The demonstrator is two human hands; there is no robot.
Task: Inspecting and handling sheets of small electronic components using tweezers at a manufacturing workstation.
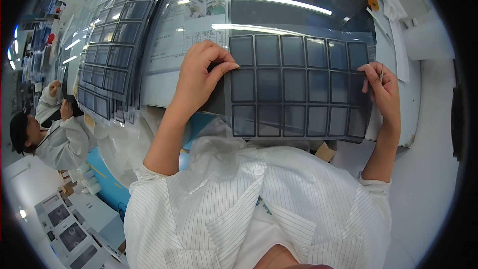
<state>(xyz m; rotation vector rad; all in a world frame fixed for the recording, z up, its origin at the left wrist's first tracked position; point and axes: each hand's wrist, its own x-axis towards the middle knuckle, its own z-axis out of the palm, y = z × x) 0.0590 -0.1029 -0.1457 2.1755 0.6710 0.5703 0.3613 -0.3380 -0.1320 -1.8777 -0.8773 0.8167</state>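
Observation:
A clear film sheet (294,85) with rows of dark-framed rectangles stretches between my hands, at the near edge of the table. My left hand (203,72) pinches its left edge between thumb and fingertips, near the upper row. At the right edge, my right hand (382,87) has its fingers closed on the same sheet. A thin metal, pointed tool (381,73) sticks up between the right fingers; its kind is too small to tell. Under the sheet's far part lies a dark glossy panel (279,12) that reflects ceiling lights.
A stack of similar framed film sheets (117,45) lies at the left. Printed paper (169,35) sits under a clear cover beside it. An orange piece (372,1) and white cloth (393,5) are at the far right. Another person (55,124) works at the far left.

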